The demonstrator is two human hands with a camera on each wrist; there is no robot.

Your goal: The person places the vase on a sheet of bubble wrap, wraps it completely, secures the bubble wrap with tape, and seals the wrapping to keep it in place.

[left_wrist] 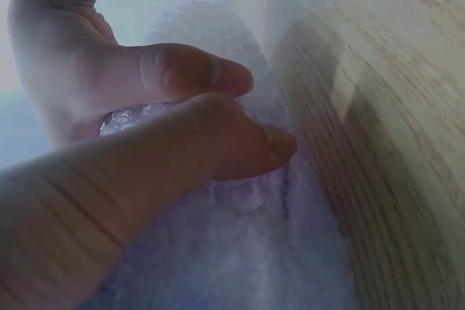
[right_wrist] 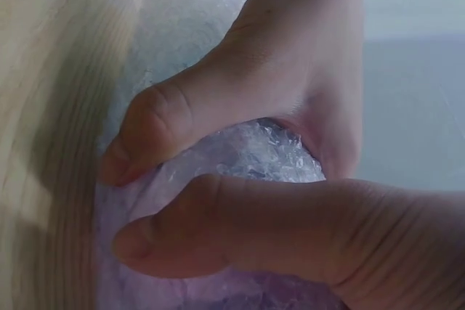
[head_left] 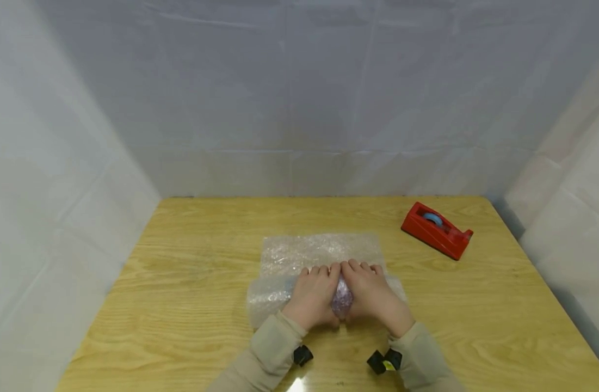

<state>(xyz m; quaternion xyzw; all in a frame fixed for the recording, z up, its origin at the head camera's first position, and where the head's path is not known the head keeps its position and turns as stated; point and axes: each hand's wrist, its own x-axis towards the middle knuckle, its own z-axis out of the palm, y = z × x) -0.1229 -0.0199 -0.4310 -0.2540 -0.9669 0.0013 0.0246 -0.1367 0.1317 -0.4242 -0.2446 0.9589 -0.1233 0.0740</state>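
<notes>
A roll of clear bubble wrap lies near the front of the table, with something purplish showing through its layers between the hands. My left hand grips the roll from the left, fingers over the top and thumb on the near side. Right beside it, my right hand holds the roll the same way. Both thumbs press the wrap in the left wrist view, where the bubble wrap bulges below them. What is inside the wrap cannot be made out. A flat sheet of the same wrap spreads behind the roll.
A red tape dispenser with a blue tape roll stands at the back right of the wooden table. Pale sheeting hangs behind the table and at both sides.
</notes>
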